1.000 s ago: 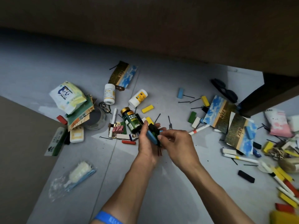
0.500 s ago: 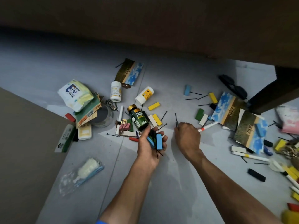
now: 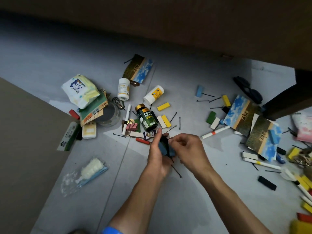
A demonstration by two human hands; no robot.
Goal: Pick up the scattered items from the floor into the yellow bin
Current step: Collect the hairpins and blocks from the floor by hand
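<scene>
Our left hand (image 3: 159, 154) clutches a crowded bunch of blue blocks (image 3: 164, 149) and hairpins while our right hand's fingers (image 3: 173, 141) pinch another in, so one could slip to the floor (image 3: 194, 191); the yellow bin (image 3: 302, 228) barely shows at bottom right.

Home floor (image 3: 168, 208), household clutter
</scene>
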